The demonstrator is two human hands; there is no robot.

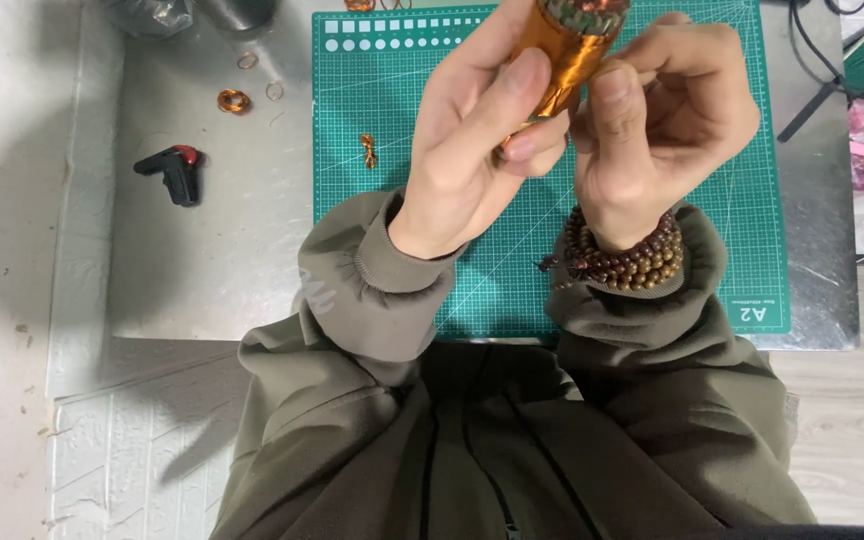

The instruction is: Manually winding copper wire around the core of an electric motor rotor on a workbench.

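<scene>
Green cutting mat (392,150) lying below; left hand (472,150) and right hand (652,130) both gripping copper coil (562,45), axis tilting toward mat's far edge.

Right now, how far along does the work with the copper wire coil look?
Already done, it seems: small finished-looking copper wire loops and a twisted copper piece lie on the table and green cutting mat. In hand: the left hand holds the copper wire coil while the right hand pinches at its side. What remains cannot be judged; much wire is on the coil.
</scene>
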